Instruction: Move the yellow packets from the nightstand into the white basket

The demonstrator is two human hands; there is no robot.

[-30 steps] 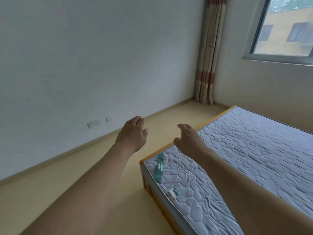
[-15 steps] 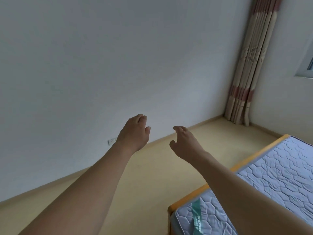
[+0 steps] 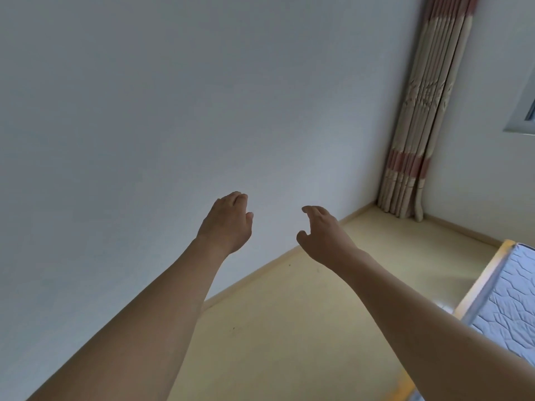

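Both arms reach forward in the air in front of a bare white wall. My left hand hangs with its fingers loosely curled and holds nothing. A little to its right, my right hand is also empty, with fingers relaxed and slightly bent. No yellow packets, nightstand or white basket are in view.
A white wall fills most of the view, above a yellowish floor. A corner of a bed with a quilted mattress and wooden frame is at the right edge. A striped curtain hangs in the far corner beside a window frame.
The view has swung left: the bed has slid toward the right edge and the window is almost out of sight. Both hands stay raised and empty.
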